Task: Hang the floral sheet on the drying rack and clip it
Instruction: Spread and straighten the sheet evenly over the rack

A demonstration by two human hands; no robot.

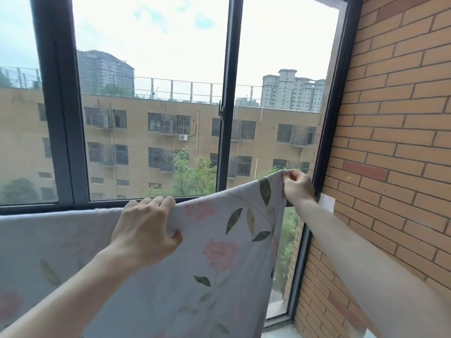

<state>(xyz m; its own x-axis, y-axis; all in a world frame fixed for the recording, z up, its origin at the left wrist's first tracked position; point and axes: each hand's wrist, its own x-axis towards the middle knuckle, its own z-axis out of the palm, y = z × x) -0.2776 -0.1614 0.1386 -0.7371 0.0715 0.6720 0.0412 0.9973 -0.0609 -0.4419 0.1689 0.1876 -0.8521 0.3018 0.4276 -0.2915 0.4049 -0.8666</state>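
Balcony corner, head view. Dark-framed window [227, 98] fills most of the frame; brick wall [395, 132] stands right of it. Through the glass: a tan apartment block [156, 132], taller towers behind it, green trees below, pale overcast sky.

Floral sheet [214, 259] is held up in front of the window's lower part. Pale fabric, pink blossoms, green leaves. Its top edge runs roughly level along the window's lower rail at left, then rises toward the window's right upright. The lower part hangs down out of frame. What the left stretch is draped over cannot be told; no rack bar shows.

Left hand [144, 230]: below the window's middle pane, at the sheet's top edge. Fingers curled over the edge from behind, thumb pressed on the near face, so the grip is closed round a fold of the fabric. Forearm comes up from the lower left.

Right hand [296, 185]: at the window's right upright, close to the brick wall. Thumb and fingertips pinch the sheet's raised corner, the highest point of the cloth. Grip is tight on the corner, nothing else in it. Bare forearm reaches in from the lower right, alongside the wall.

White rectangular plate [328, 203] is fixed on the brick just right of the window frame, partly behind the right wrist.

No containers in sight.
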